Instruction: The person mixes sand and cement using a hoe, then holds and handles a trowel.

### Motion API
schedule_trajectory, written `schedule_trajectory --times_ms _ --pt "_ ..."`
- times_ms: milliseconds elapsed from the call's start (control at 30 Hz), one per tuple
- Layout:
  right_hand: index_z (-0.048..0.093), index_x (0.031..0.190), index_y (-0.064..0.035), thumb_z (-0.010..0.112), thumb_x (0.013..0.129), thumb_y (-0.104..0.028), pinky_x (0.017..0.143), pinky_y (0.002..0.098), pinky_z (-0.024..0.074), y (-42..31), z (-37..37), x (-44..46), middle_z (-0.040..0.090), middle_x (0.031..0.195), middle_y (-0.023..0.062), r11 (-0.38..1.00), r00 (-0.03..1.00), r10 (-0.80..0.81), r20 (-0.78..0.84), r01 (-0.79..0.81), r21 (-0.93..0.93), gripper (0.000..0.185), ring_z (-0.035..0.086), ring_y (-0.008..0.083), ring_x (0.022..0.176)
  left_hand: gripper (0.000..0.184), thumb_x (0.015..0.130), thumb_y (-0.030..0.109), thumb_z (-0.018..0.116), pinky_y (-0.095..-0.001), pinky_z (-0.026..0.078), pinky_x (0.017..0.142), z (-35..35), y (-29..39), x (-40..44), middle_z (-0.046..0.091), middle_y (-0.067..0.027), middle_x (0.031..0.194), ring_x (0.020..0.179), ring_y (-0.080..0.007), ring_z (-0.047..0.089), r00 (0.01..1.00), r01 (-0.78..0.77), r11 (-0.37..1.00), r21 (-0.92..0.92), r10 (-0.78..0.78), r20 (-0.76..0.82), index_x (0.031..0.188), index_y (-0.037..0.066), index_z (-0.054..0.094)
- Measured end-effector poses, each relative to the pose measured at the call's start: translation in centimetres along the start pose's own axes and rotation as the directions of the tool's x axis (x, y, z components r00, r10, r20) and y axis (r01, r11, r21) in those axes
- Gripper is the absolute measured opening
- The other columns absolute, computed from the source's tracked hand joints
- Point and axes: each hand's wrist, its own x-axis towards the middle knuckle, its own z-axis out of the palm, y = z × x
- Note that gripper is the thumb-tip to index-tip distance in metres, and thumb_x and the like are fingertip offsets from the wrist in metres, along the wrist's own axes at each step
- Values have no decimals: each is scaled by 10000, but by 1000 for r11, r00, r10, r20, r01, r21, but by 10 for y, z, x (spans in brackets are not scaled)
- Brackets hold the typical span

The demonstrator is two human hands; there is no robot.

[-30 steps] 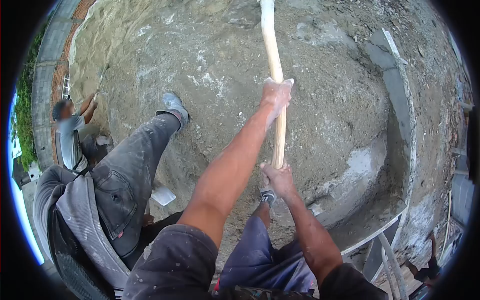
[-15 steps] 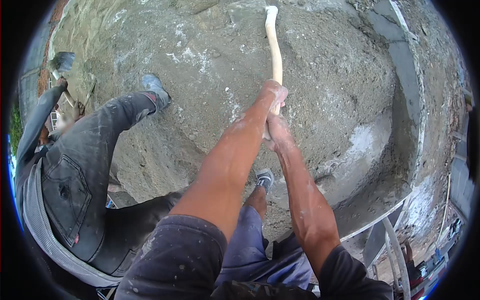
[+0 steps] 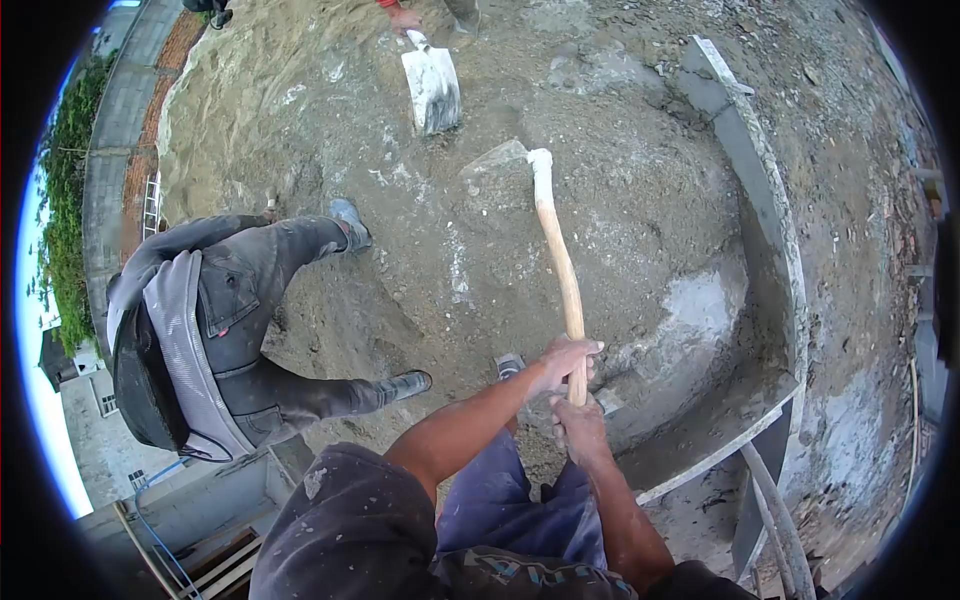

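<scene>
A hoe with a long, slightly bent wooden handle stretches away from me over the grey sand-and-cement mix. Its flat, dirt-coated blade rests at the surface of the mix. White wrapping covers the handle's head end. My left hand is closed around the handle near its lower end. Just behind it, my right hand grips the butt of the same handle.
A co-worker bends over on the left, feet on the mix. At the top, another person's hand holds a shovel. A low mortar-covered board wall curves along the right. Poles lean at lower right.
Both hands and the hoe handle have drawn back toward my body. The hoe blade now shows plainly, a shovel has come into view at the top, and the left co-worker appears farther away.
</scene>
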Motion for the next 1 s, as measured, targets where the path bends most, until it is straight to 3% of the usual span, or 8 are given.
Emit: schedule_trajectory --times_ms 133,233,433,600,700,867,967,1000 --pt "531 811 -47 676 821 -184 360 264 390 72 -54 -36 543 573 22 983 994 60 -87 -74 -169 199 483 94 408 307 821 323 723 -296 467 459 24 -13 59 515 0 697 547 -135 525 999 -25 927 -374 10 -43 864 108 509" --pt "526 839 -26 680 802 -168 364 276 408 111 -68 -40 547 578 31 985 990 110 -88 -120 -126 213 501 108 414 317 828 340 714 -291 455 441 47 -27 60 504 2 683 521 -121 501 967 -73 982 -174 27 -254 856 113 496" --pt "521 855 -9 687 785 -163 397 280 412 181 -50 7 540 577 36 954 966 -178 -188 123 -272 237 510 100 441 290 833 310 708 -276 423 403 32 -10 38 483 11 661 484 -99 466 980 -70 995 -67 56 -189 841 106 502" --pt "513 867 -26 682 806 -173 412 274 402 34 25 64 540 578 20 989 988 -150 -41 150 -6 232 516 93 467 255 832 248 700 -255 426 389 13 139 49 502 -3 673 489 -89 479 913 -389 918 73 395 -101 860 65 523" --pt "496 895 -38 661 817 -138 393 266 413 -50 79 120 526 607 23 964 979 -202 43 191 184 208 498 103 444 312 815 241 711 -280 478 417 -8 228 78 582 -86 724 553 -133 570 754 -576 757 308 638 -157 847 -20 544" --pt "518 760 -60 553 869 -147 388 299 386 -135 130 224 506 596 21 935 955 -297 12 288 207 144 479 119 455 347 817 310 662 -361 529 545 -77 232 193 648 -123 715 652 -192 646 579 -88 130 988 813 -56 848 -32 618" --pt "519 740 -78 515 879 -143 386 307 376 -122 123 200 504 588 19 978 997 -73 37 64 200 153 469 127 442 363 815 338 637 -361 534 602 -82 204 143 665 -132 765 677 -194 652 924 -89 366 926 377 -60 851 -23 625" --pt "519 741 -78 533 874 -153 381 300 371 -102 111 186 504 587 16 986 998 -60 24 56 158 153 465 123 437 347 812 306 649 -364 542 618 -73 178 129 668 -139 792 698 -211 662 938 -84 470 879 334 -89 887 -32 626"
